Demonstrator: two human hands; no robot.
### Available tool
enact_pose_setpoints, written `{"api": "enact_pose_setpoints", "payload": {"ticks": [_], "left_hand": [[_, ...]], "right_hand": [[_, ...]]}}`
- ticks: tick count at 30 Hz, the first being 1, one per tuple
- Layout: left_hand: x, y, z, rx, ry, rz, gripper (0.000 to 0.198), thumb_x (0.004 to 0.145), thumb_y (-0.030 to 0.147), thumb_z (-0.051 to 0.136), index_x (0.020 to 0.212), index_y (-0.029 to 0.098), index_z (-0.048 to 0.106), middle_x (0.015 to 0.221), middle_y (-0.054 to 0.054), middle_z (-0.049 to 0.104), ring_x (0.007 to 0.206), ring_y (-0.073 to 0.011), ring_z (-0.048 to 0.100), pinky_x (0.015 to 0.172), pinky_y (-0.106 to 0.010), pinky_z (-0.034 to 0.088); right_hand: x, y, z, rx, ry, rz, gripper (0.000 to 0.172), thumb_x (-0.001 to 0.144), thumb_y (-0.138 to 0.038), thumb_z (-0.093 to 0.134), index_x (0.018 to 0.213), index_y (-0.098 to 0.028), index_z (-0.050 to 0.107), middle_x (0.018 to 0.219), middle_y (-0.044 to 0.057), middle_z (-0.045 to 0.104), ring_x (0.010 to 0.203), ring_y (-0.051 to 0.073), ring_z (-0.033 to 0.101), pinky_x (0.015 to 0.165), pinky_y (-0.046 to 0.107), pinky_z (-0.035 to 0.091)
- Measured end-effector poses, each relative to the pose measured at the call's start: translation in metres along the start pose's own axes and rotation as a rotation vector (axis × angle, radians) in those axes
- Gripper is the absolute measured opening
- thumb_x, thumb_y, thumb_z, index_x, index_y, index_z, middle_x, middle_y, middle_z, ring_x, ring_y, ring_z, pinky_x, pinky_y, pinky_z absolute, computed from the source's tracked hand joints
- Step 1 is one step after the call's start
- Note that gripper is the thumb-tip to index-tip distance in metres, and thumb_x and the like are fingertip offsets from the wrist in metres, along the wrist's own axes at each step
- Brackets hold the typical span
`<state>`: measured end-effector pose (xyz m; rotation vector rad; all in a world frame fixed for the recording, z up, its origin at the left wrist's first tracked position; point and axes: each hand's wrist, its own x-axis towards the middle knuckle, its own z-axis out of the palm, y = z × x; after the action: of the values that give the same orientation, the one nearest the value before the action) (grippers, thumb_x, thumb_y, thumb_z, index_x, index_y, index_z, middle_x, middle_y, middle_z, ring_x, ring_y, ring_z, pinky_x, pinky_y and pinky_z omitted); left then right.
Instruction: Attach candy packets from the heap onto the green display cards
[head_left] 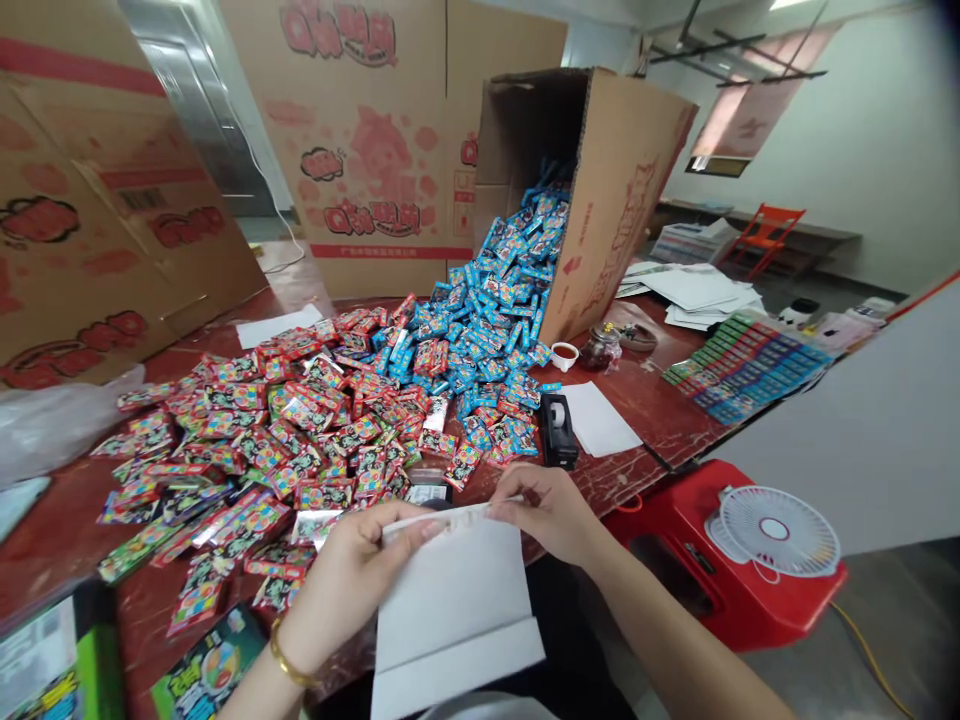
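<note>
A white folded card or flat carton point(457, 610) hangs below my hands, over my lap at the table's front edge, with a crease across its lower part. My left hand point(360, 570) pinches its top left edge between thumb and fingers. Near the top right corner, my right hand point(541, 508) grips the same edge. Just beyond my hands lies a heap of red candy packets point(300, 430), and behind it blue packets point(495, 300) spill from a tipped cardboard box point(615, 200).
A black tape dispenser point(557, 430) stands beside white paper point(600, 418). Rows of colored packets point(750, 365) lie at the right. A white fan point(774, 530) rests on a red stool point(727, 600). Green packages point(214, 665) lie front left. Large cartons point(375, 130) stand behind.
</note>
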<state>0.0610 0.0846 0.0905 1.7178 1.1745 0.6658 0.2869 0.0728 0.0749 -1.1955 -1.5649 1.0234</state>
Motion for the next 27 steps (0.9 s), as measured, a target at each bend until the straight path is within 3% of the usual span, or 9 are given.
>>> {"api": "enact_pose_setpoints", "payload": {"ticks": [6, 10, 13, 15, 18, 21, 27], "left_hand": [[-0.005, -0.012, 0.009, 0.079, 0.218, 0.025, 0.038, 0.081, 0.049, 0.049, 0.063, 0.018, 0.059, 0.047, 0.005, 0.04, 0.045, -0.0106, 0.034, 0.042, -0.021, 0.025], [-0.006, -0.012, 0.008, 0.212, 0.284, 0.148, 0.041, 0.084, 0.045, 0.045, 0.057, 0.017, 0.058, 0.047, 0.004, 0.04, 0.045, -0.0102, 0.035, 0.045, -0.021, 0.027], [-0.006, -0.014, 0.005, 0.13, 0.26, 0.091, 0.04, 0.08, 0.048, 0.05, 0.057, 0.017, 0.061, 0.047, 0.003, 0.043, 0.046, -0.0107, 0.036, 0.045, -0.021, 0.028], [-0.006, -0.015, 0.004, -0.02, 0.184, -0.005, 0.034, 0.075, 0.05, 0.058, 0.07, 0.017, 0.064, 0.052, 0.003, 0.046, 0.048, -0.011, 0.038, 0.045, -0.02, 0.028], [-0.008, -0.016, 0.003, -0.167, 0.132, -0.085, 0.034, 0.072, 0.05, 0.062, 0.075, 0.016, 0.061, 0.053, 0.005, 0.042, 0.049, -0.0097, 0.033, 0.044, -0.019, 0.025], [-0.011, -0.015, 0.003, -0.1, 0.187, -0.067, 0.038, 0.075, 0.051, 0.058, 0.062, 0.016, 0.054, 0.051, 0.006, 0.033, 0.048, -0.0088, 0.027, 0.043, -0.019, 0.022], [-0.015, -0.012, 0.003, 0.037, 0.265, 0.029, 0.042, 0.081, 0.049, 0.048, 0.055, 0.017, 0.045, 0.052, 0.006, 0.032, 0.049, -0.009, 0.03, 0.045, -0.019, 0.025]], "right_hand": [[-0.002, -0.001, 0.004, -0.048, 0.079, -0.02, 0.017, 0.076, -0.027, 0.061, 0.063, -0.017, 0.058, 0.063, 0.0, 0.058, 0.061, 0.013, 0.052, 0.057, 0.024, 0.037], [-0.004, -0.004, 0.007, -0.096, 0.129, -0.083, 0.019, 0.078, -0.028, 0.057, 0.063, -0.017, 0.057, 0.062, 0.001, 0.057, 0.061, 0.014, 0.052, 0.061, 0.026, 0.037], [-0.005, -0.001, 0.006, -0.083, 0.124, -0.081, 0.021, 0.08, -0.03, 0.056, 0.063, -0.017, 0.056, 0.062, 0.0, 0.056, 0.061, 0.013, 0.051, 0.06, 0.025, 0.037], [-0.004, 0.004, 0.004, -0.044, 0.12, -0.036, 0.02, 0.079, -0.031, 0.057, 0.065, -0.017, 0.057, 0.063, 0.0, 0.056, 0.061, 0.013, 0.051, 0.058, 0.024, 0.038], [-0.004, 0.01, 0.002, 0.034, 0.065, 0.042, 0.019, 0.077, -0.032, 0.06, 0.067, -0.016, 0.058, 0.066, 0.001, 0.057, 0.062, 0.013, 0.051, 0.057, 0.023, 0.038], [-0.006, 0.012, 0.003, 0.056, 0.073, 0.057, 0.02, 0.076, -0.033, 0.062, 0.067, -0.016, 0.057, 0.065, 0.0, 0.056, 0.061, 0.013, 0.051, 0.056, 0.022, 0.038], [-0.009, 0.009, 0.006, 0.033, 0.159, -0.022, 0.025, 0.08, -0.037, 0.057, 0.065, -0.016, 0.055, 0.062, 0.0, 0.051, 0.056, 0.012, 0.046, 0.051, 0.022, 0.034]]}}
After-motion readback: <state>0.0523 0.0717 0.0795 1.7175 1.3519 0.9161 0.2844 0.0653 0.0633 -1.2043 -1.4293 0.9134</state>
